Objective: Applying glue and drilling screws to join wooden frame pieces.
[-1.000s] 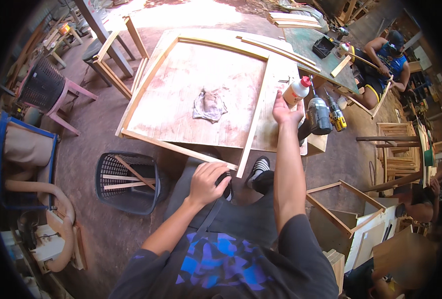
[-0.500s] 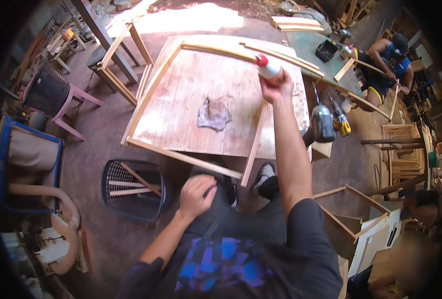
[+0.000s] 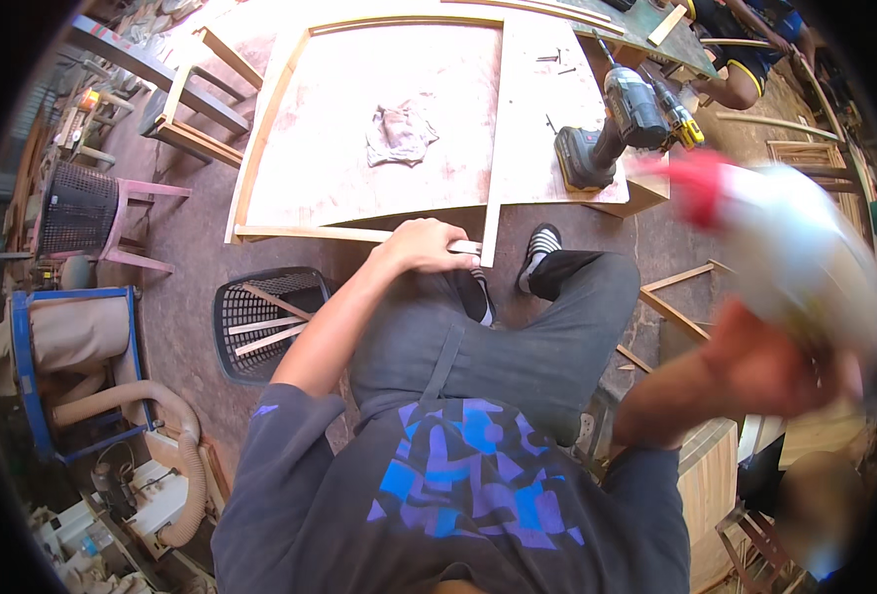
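My left hand [image 3: 424, 246] is wrapped round the near strip [image 3: 310, 234] of a slim wooden frame, close to its right corner. The frame's right strip [image 3: 498, 148] runs away from that corner to the far strip [image 3: 399, 22]. My right hand [image 3: 765, 361], smeared by motion, is raised at the right, close to the camera. It grips a white squeeze bottle [image 3: 805, 233] with a red cap, also blurred and tilted to the left. The frame lies on a pale wooden tabletop [image 3: 290, 188], around a crumpled rag [image 3: 401, 134].
A cordless impact driver [image 3: 627, 119] stands at the table's right edge beside a yellow-and-black drill [image 3: 683, 124]. Several screws [image 3: 552, 59] lie nearby. A black basket [image 3: 260, 361] of wood strips sits on the floor at left. Another person [image 3: 745, 59] sits at the far right.
My right hand has swung from above the table to the right and nearer, carrying the bottle. My left hand has taken hold of the frame's near strip. The view has tipped downward.
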Tool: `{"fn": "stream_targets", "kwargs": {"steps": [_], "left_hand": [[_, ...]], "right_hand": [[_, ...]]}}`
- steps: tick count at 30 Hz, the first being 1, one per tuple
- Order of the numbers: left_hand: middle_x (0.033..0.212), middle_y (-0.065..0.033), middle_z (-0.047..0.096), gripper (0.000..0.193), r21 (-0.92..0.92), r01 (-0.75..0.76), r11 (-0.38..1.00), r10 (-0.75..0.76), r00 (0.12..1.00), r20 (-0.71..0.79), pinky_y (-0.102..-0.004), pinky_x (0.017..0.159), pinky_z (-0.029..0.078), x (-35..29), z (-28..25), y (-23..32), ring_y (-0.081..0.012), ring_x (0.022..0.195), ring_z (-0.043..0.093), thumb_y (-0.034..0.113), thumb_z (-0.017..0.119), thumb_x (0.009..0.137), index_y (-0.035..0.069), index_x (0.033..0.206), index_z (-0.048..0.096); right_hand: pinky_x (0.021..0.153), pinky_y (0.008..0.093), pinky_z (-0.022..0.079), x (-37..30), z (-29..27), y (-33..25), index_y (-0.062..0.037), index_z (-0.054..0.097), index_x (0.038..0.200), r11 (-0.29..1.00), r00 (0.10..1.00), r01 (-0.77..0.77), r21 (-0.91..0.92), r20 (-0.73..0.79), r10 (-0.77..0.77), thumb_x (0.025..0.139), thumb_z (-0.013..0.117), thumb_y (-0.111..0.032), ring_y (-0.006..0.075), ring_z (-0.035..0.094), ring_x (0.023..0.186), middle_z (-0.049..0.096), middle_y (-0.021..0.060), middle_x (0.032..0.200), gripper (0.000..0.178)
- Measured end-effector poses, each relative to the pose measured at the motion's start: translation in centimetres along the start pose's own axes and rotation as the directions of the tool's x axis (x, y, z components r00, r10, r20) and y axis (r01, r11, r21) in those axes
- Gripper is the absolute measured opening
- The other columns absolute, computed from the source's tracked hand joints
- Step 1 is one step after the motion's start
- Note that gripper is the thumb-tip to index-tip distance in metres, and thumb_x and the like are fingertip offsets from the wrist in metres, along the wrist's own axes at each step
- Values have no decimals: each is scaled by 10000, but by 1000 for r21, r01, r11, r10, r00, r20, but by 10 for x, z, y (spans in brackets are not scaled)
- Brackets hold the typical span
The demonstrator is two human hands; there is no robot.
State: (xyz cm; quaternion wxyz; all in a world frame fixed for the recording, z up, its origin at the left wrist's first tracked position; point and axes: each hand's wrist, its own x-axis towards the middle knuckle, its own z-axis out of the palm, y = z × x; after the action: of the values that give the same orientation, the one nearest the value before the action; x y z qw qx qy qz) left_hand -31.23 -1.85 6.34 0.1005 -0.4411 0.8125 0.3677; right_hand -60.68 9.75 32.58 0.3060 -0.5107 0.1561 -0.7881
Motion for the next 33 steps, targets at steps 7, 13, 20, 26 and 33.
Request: {"fn": "stream_targets", "kwargs": {"steps": [7, 13, 20, 26, 33], "left_hand": [[937, -172, 737, 716, 29, 36, 999, -35, 998, -59, -464, 836, 532, -6, -3, 8, -362, 945, 701, 756, 625, 805, 92, 1046, 738], [797, -166, 723, 734, 57, 36, 998, -26, 986, -167, -466, 788, 538, -9, 6, 6, -361, 835, 710, 780, 638, 784, 66, 916, 755], [765, -174, 710, 747, 61, 90, 994, -75, 973, -219, -460, 758, 533, -6, 13, 3, -360, 805, 703, 781, 673, 746, 49, 874, 752], [743, -170, 702, 725, 90, 106, 990, -77, 955, -287, -457, 728, 531, -6, 16, 4, -357, 779, 699, 778, 691, 727, 60, 822, 743], [651, -160, 671, 751, 109, 72, 991, -22, 913, -407, -481, 684, 532, -7, 12, 10, -361, 694, 696, 813, 717, 665, 65, 736, 732]], "right_hand": [[1045, 544, 490, -64, -20, 21, 47, 467, 1400, 819, 939, 97, -566, -221, -264, 973, 547, -356, 385, 565, 1266, 541, 253, 1377, 593], [979, 405, 560, -146, -39, 92, 1, 441, 1409, 856, 861, -381, -350, -471, 191, 835, 722, -41, 257, 665, 1096, 617, 149, 1257, 640], [1061, 490, 498, -91, -8, 58, 4, 349, 1489, 915, 903, -45, -401, -407, -134, 845, 716, -157, 325, 611, 1195, 577, 237, 1304, 758], [910, 425, 578, -88, -18, 44, 63, 478, 1359, 605, 968, 108, -789, -56, -246, 919, 533, -512, 314, 661, 1081, 599, 234, 1245, 726], [950, 369, 549, -133, -27, 105, 23, 528, 1330, 811, 846, -393, -434, -517, 133, 797, 842, -109, 223, 651, 1095, 630, 130, 1231, 632]]}}
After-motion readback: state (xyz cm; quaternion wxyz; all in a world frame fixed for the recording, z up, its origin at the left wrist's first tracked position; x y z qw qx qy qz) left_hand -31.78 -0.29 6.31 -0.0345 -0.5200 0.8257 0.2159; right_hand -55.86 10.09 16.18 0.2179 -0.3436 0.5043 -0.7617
